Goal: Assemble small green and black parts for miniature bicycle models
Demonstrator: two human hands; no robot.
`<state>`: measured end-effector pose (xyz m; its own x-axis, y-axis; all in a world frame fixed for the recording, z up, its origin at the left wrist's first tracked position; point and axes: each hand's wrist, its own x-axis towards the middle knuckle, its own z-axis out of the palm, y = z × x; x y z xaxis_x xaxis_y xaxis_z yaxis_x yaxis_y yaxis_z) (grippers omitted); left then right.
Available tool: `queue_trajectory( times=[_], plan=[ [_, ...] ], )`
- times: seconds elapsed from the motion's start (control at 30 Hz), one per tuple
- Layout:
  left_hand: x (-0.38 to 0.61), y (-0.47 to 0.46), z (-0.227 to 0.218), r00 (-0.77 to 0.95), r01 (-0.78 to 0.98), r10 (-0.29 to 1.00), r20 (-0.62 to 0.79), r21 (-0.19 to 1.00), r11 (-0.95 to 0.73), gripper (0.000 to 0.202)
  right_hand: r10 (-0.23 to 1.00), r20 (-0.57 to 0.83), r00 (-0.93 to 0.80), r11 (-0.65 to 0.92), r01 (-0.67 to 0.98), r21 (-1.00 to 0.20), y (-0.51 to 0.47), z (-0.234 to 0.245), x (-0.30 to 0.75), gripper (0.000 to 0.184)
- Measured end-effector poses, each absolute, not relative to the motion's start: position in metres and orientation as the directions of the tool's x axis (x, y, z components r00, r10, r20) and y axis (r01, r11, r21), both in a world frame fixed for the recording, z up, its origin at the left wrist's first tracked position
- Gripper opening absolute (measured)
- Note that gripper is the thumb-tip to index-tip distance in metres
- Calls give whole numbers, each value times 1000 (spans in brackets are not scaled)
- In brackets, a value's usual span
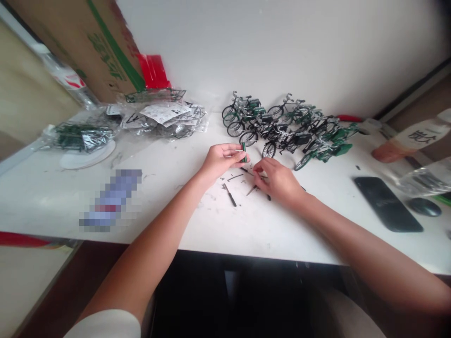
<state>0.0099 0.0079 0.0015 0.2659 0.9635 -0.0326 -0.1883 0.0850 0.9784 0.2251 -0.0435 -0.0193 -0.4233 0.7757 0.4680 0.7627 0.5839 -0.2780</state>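
My left hand (221,159) pinches a small green model part (244,152) between thumb and fingers, just above the white table (211,220). My right hand (276,178) is curled over small dark loose parts (259,187) on the table, fingertips pinched on something too small to make out. A thin dark rod (229,194) and other tiny pieces lie between and below the hands. Behind the hands stands a cluster of several small green and black model bicycles (285,126).
Clear bags of parts and paper sheets (165,117) lie at the back left, beside a bag of green parts (75,136) on a white disc. A cardboard box (88,42) leans at the wall. A black phone (387,203), a mouse (424,206) and bottles (412,138) are at the right.
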Motion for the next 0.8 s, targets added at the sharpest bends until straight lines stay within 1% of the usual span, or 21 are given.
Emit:
queue_trajectory(
  times=[0.07, 0.1, 0.2, 0.33, 0.43, 0.6, 0.73, 0.8],
  plan=[
    [9, 7, 2, 292, -199, 955, -49, 974, 111, 33, 793, 510, -333, 576, 685, -447, -45, -18, 228, 7],
    [9, 7, 2, 311, -203, 949, -57, 971, 125, 33, 796, 529, -294, 571, 654, -496, -47, -17, 229, 8],
    [9, 6, 3, 378, -213, 922, -82, 962, 173, 32, 791, 580, -193, 557, 618, -555, -52, -12, 228, 12],
    [12, 4, 3, 428, -227, 897, -114, 947, 228, 29, 788, 599, -143, 555, 586, -590, -53, -10, 228, 16],
    [15, 3, 3, 443, -265, 891, -101, 935, 237, 28, 795, 591, -140, 552, 572, -607, -52, -11, 230, 19],
    [15, 5, 0, 430, -300, 898, -96, 923, 242, 33, 798, 577, -177, 541, 632, -555, -51, -9, 232, 23],
    [15, 5, -3, 430, -299, 900, -74, 929, 219, 25, 782, 594, -190, 551, 656, -516, -52, -7, 232, 24],
    [15, 6, -4, 427, -296, 901, -76, 930, 219, 24, 776, 602, -187, 556, 654, -513, -51, -8, 232, 24]
  ],
)
